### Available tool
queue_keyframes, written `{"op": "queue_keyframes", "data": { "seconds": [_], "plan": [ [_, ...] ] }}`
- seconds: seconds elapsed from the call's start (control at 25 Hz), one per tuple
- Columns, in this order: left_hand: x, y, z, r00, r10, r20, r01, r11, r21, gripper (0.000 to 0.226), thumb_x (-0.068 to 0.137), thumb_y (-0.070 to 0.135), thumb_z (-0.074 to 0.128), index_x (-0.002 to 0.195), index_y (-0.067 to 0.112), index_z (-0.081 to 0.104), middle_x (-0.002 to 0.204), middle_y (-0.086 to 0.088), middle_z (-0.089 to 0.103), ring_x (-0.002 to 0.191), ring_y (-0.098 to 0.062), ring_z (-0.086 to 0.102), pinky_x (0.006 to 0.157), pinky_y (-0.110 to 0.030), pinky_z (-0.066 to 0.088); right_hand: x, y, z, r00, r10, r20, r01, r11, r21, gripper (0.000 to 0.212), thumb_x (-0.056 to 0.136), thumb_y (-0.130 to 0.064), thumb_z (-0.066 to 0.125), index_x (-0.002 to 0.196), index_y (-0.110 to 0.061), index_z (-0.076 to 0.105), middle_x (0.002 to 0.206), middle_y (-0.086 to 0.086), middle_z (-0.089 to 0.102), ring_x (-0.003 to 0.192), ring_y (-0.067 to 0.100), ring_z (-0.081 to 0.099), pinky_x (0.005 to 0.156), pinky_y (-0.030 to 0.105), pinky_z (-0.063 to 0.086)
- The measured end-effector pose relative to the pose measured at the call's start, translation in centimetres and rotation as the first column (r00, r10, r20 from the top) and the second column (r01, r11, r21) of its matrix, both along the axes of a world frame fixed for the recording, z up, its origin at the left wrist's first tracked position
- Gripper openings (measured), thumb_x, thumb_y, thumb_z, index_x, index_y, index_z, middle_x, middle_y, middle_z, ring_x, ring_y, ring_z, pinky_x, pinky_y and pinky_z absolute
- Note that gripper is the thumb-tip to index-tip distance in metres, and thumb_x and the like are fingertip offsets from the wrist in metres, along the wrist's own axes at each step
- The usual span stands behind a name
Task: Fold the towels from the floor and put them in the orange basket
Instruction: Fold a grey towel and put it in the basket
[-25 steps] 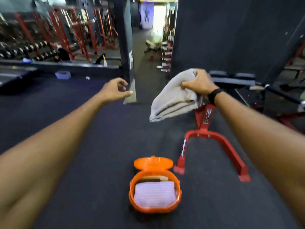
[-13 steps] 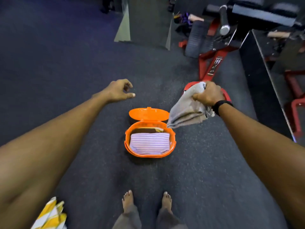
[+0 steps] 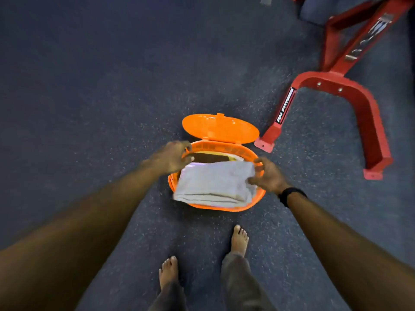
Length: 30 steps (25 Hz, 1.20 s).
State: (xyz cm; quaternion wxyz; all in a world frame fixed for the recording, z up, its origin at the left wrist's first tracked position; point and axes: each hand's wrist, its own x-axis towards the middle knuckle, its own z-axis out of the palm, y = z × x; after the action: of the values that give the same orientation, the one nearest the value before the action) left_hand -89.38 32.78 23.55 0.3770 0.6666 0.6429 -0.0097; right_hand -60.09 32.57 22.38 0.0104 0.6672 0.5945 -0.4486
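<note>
Underfoot, dark speckled floor (image 3: 89, 108); red frame (image 3: 368, 122) nearby.

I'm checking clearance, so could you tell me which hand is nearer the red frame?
Right. The right hand is at the basket's side facing the red frame; the left hand is at the far side.

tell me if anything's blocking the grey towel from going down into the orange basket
Nothing visible blocks it. The lid is flipped open behind the orange basket, and the grey towel already sits over the folded towels inside.
</note>
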Motion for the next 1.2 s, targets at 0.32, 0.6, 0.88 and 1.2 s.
{"op": "queue_keyframes", "data": {
  "seconds": [0.32, 0.6, 0.88, 1.2],
  "plan": [
    [2.6, -3.1, -25.6, 0.772, -0.470, -0.427, 0.434, 0.882, -0.184, 0.101, 0.083, 0.057, 0.060, 0.151, 0.030, -0.010, 0.160, -0.016, -0.005, 0.147, -0.036, -0.001, 0.115, -0.055, 0.005, -3.9, -2.8, -22.8, 0.746, 0.618, 0.249, -0.633, 0.773, -0.021, 0.093, 0.085, -0.059, 0.057, 0.153, -0.033, -0.001, 0.161, 0.010, -0.008, 0.147, 0.037, 0.002, 0.112, 0.053, 0.022],
    [3.4, -2.1, -35.2, 0.743, -0.422, -0.519, 0.479, 0.877, -0.027, 0.148, 0.037, 0.078, 0.074, 0.148, 0.018, -0.004, 0.155, -0.028, 0.009, 0.139, -0.052, 0.015, 0.106, -0.070, 0.013, -2.7, -0.9, -34.7, 0.705, 0.578, 0.411, -0.665, 0.739, 0.102, 0.126, 0.064, -0.070, 0.068, 0.147, -0.035, -0.020, 0.160, 0.013, -0.012, 0.145, 0.045, -0.009, 0.109, 0.068, 0.008],
    [4.2, -2.7, -40.3, 0.798, -0.386, -0.463, 0.414, 0.909, -0.045, 0.160, 0.022, 0.074, 0.080, 0.148, 0.018, -0.002, 0.153, -0.027, 0.010, 0.137, -0.054, 0.014, 0.103, -0.073, 0.015, -2.6, 0.6, -39.2, 0.685, 0.560, 0.467, -0.674, 0.730, 0.114, 0.121, 0.061, -0.066, 0.070, 0.148, -0.032, -0.006, 0.160, 0.020, 0.001, 0.142, 0.052, 0.003, 0.106, 0.071, 0.011],
    [2.1, 4.7, -18.7, 0.886, -0.398, -0.238, 0.331, 0.902, -0.276, 0.099, 0.077, 0.057, 0.067, 0.152, 0.023, 0.013, 0.158, -0.015, 0.010, 0.145, -0.033, 0.012, 0.117, -0.045, 0.019, -2.0, 6.2, -17.8, 0.795, 0.579, 0.181, -0.575, 0.815, -0.080, 0.103, 0.080, -0.050, 0.070, 0.154, -0.021, 0.006, 0.161, 0.012, 0.007, 0.146, 0.031, 0.019, 0.113, 0.042, 0.028]
  ]
}}
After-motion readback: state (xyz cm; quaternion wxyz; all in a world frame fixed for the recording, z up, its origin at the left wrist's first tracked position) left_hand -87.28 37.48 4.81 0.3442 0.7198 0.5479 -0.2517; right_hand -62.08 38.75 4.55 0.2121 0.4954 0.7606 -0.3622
